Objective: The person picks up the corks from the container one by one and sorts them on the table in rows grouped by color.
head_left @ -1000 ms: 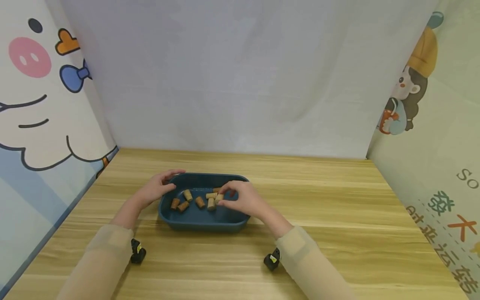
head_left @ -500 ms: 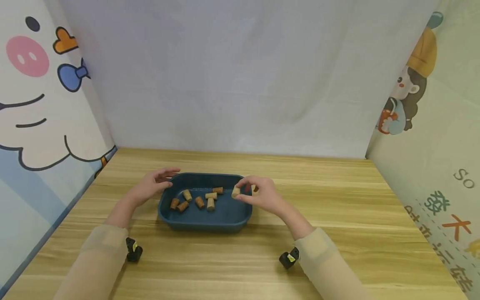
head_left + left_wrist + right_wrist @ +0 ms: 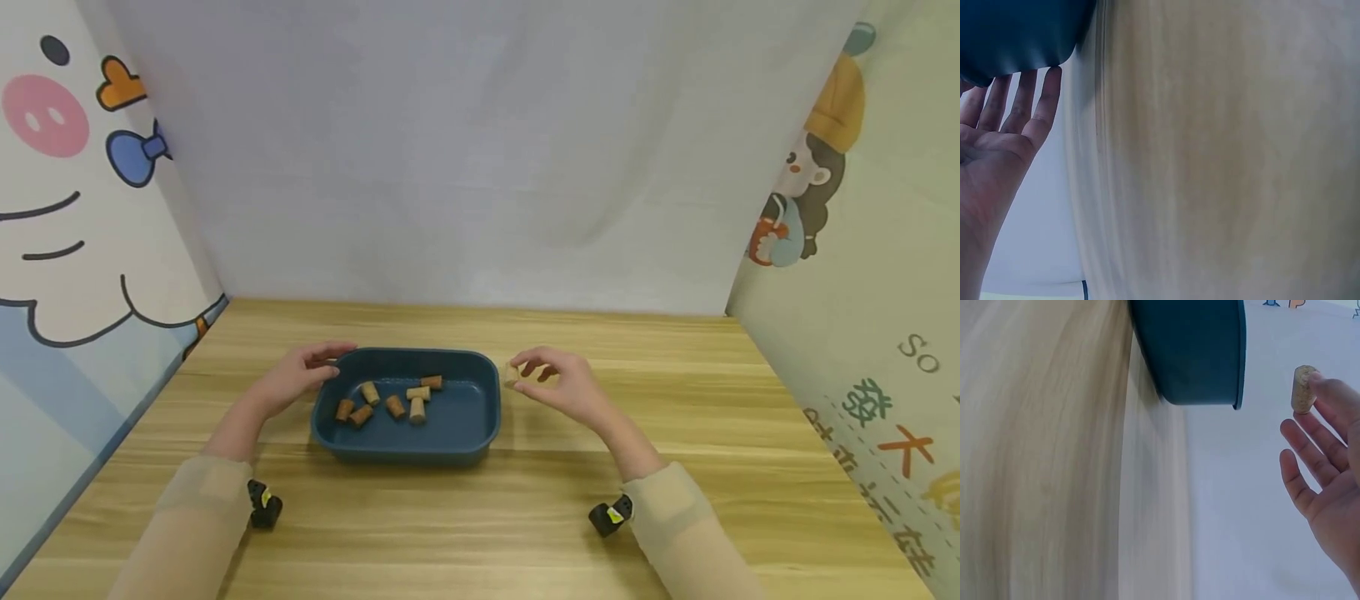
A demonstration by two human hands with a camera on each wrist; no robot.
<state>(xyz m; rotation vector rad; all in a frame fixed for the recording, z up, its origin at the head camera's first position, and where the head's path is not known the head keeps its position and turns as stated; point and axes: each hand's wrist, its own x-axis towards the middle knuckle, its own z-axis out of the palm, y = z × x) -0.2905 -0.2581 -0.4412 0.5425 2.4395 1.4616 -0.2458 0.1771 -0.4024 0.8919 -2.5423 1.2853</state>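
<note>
A dark blue tub stands on the table, with several short corks inside, among them a pale cork and a brown cork. At its left end is my left hand, straight fingers and thumb touching the tub by the rim; the left wrist view has these fingertips against the outer wall. Just off the tub's right end, my right hand pinches one pale, speckled cork between thumb and fingers. That cork is up off the table, and the other fingers are spread.
The wooden table reaches back to a pale grey cloth. Cartoon-printed sheets hang at the left and right. A small black camera sits at each wrist, the right-hand camera being close to the sleeve.
My right hand has lifted one pale cork from the tub and carried it right, past the rim. The left hand remains at the tub's left end.
</note>
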